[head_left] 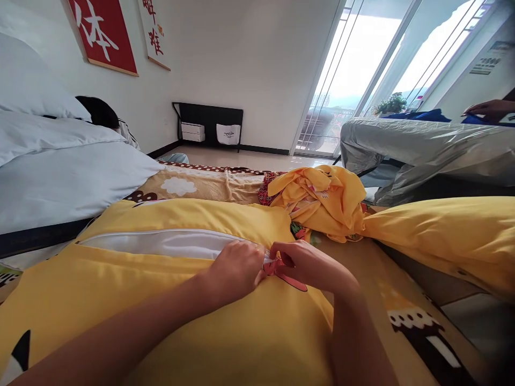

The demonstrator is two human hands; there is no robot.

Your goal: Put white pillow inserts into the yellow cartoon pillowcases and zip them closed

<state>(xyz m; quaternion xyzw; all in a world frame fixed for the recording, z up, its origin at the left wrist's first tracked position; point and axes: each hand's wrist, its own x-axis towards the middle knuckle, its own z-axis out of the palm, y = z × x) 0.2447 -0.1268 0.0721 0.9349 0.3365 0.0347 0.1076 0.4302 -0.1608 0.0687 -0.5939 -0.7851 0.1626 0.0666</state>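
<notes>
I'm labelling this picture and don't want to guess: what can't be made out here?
All in the head view:
- Left hand: fingertips hidden, curled beneath the hand.
- Opening in the yellow cover: its right end is hidden by both hands, so I can't tell whether a zip pull is there.
- Other person's hand: arm cut off by the right edge.
- White bag: lettering too small.
- Wall notice: text blurred.

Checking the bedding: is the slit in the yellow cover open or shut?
Open: the yellow cover gapes, showing white fabric; beneath the left hand, cannot tell.
</notes>
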